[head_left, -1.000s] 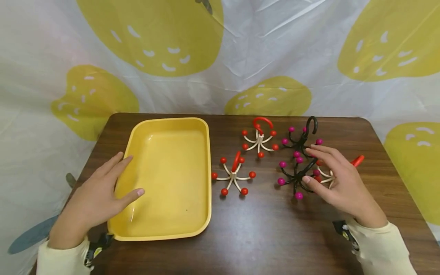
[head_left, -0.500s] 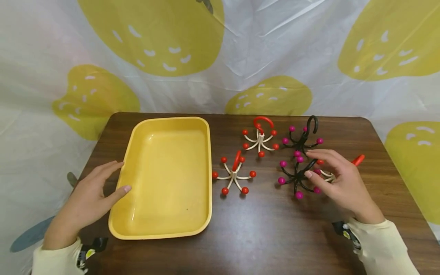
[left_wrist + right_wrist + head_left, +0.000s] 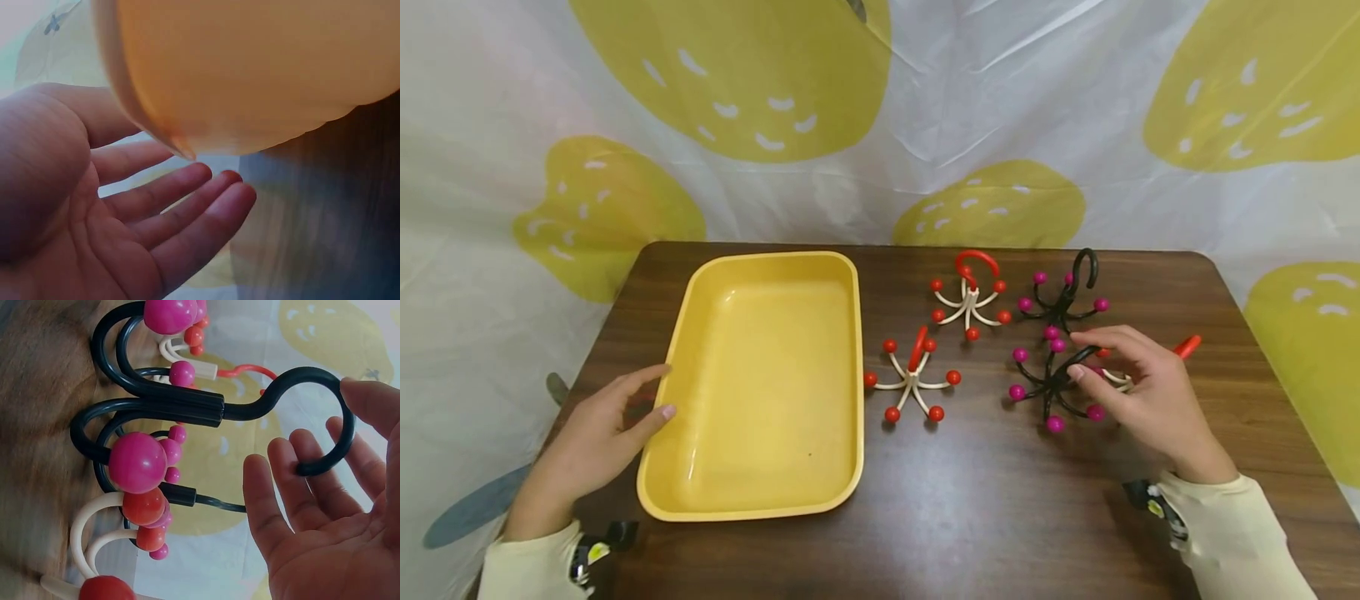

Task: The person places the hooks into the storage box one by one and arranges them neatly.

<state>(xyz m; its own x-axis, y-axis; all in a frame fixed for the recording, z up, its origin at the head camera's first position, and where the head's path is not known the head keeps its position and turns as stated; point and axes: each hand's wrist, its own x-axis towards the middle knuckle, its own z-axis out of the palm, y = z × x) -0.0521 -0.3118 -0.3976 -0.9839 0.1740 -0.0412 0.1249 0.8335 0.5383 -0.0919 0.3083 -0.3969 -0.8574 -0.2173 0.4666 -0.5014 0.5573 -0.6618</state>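
My right hand [image 3: 1150,400] pinches the hook of the nearer black hanger [image 3: 1049,387] between thumb and index finger. This hanger has curved arms tipped with magenta balls and rests on the table. In the right wrist view the thumb meets the hook's curve [image 3: 306,372], and the other fingers lie spread beyond it. A white hanger with a red hook [image 3: 1187,346] is partly hidden behind this hand. My left hand [image 3: 587,442] is at the left rim of the yellow tray [image 3: 859,375], fingers loosely extended outside it and thumb over the edge.
Behind the held one stands a second black hanger [image 3: 1062,310] with magenta balls. Two white hangers with red balls, one nearer [image 3: 912,379] and one farther back [image 3: 971,300], stand right of the tray. A lemon-print cloth [image 3: 820,200] hangs behind the brown table [image 3: 955,517].
My left hand has drawn back leftward from over the tray to its rim. The right thumb and index finger have come together on the black hanger's hook.
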